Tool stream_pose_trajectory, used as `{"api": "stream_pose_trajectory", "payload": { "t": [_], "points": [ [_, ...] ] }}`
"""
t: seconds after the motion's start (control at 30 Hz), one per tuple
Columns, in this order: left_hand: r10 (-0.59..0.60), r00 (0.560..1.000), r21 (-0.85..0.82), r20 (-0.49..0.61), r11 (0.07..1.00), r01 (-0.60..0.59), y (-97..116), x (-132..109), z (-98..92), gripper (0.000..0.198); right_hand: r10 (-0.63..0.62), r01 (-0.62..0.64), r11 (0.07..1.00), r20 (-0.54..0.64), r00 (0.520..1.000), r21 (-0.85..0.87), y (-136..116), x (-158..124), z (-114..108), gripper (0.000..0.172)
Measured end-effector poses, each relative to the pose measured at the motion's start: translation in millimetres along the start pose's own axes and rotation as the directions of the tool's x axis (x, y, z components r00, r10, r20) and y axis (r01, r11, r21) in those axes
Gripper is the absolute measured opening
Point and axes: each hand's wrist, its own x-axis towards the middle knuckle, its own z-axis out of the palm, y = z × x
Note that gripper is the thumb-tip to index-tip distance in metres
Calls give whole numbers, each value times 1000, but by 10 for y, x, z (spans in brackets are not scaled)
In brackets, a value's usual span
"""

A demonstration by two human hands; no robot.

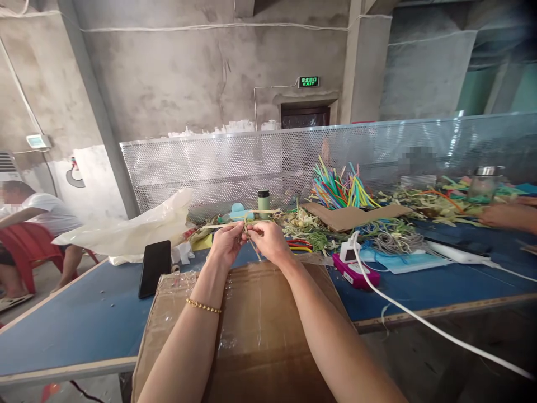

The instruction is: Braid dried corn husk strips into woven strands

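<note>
My left hand [227, 244] and my right hand [269, 240] meet above the far edge of a taped cardboard box [260, 319]. Between their fingertips is a small bundle of thin greenish strands [246, 222], pinched from both sides. A thin stem hangs down from it toward the box. Fine details of the strands are too small to tell. A gold bead bracelet sits on my left wrist.
A black phone [155, 268] and white plastic sheeting [138, 226] lie left. Behind stand a green bottle [264, 205] and colourful sticks [339, 187]. At right are a magenta power strip [356, 271], a white cable and another person's hand [505, 215]. A person sits far left.
</note>
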Motion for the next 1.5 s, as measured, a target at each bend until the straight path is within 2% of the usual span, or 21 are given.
{"api": "stream_pose_trajectory", "payload": {
  "t": [0.1,0.2,0.33,0.47,0.53,0.73,1.0,1.2,1.4,1.5],
  "points": [
    [26,1000,27,13,999,-26,-16,3,-10,22,197,-225,914,117,973,338,-17,-5,83,13],
    [42,999,48,-9,998,-41,-36,7,-13,27,301,-316,840,107,948,441,-41,0,98,18],
    [65,998,52,23,996,-66,-57,14,-12,33,298,-284,888,16,954,361,-29,23,87,13],
    [75,993,51,87,996,-79,-73,19,-14,35,220,-203,970,-124,967,136,-6,36,69,7],
    [68,992,61,108,995,-75,-84,29,-19,33,183,-178,983,-141,973,47,-9,31,54,7],
    [94,995,92,34,991,-96,-116,71,-48,32,119,-125,990,-90,989,-66,-28,12,23,28],
    [113,992,58,-61,992,-109,-109,39,-17,25,101,-103,992,-27,995,-79,-7,15,21,24],
    [109,986,1,-123,994,-110,-81,9,4,18,78,-76,992,16,997,-97,-14,2,18,27],
    [114,986,-5,-120,993,-115,-75,19,-14,18,74,-71,993,35,997,-90,13,-7,31,24],
    [132,985,10,-115,991,-132,-65,33,-37,20,16,-19,993,-25,1000,-114,39,10,-11,33]
  ]
}}
